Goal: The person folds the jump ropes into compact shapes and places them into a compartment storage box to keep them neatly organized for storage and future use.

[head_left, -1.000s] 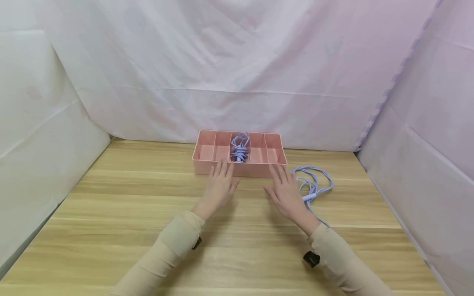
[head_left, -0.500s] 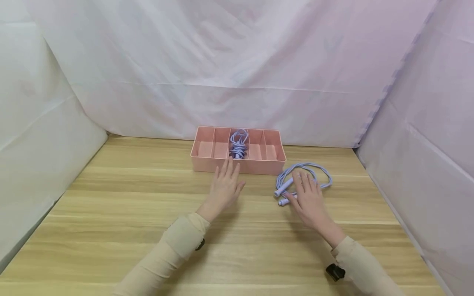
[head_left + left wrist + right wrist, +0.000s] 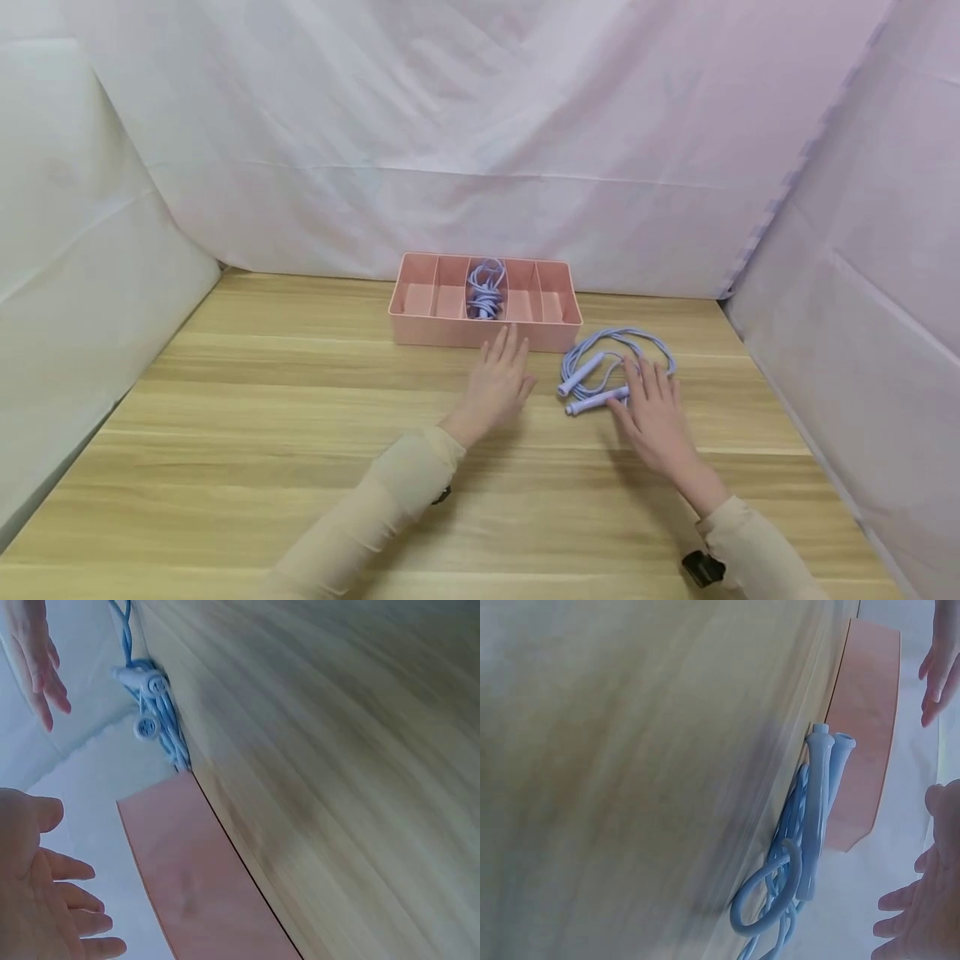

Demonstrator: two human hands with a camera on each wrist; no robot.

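Observation:
A lavender jump rope [image 3: 581, 374] lies loosely coiled on the table, its two handles side by side at the near left of the coil. Over the coil's right part is my right hand [image 3: 658, 425], fingers extended; the right wrist view [image 3: 922, 907] shows a gap between hand and rope. My left hand [image 3: 495, 387], fingers spread, is in front of the pink divided box [image 3: 450, 332], holding nothing. A bundled lavender cord [image 3: 486, 292] fills the box's middle compartment; whether it has handles is hard to tell.
The box stands near the back edge of the wooden table [image 3: 262, 467], close to a white curtain [image 3: 420, 125]. White cloth panels [image 3: 862, 292] also enclose both sides. The loose rope lies just right of the box's front corner.
My right hand has moved right, from before the box to over the loose rope, uncovering both handles. My left hand has shifted right along the box's front.

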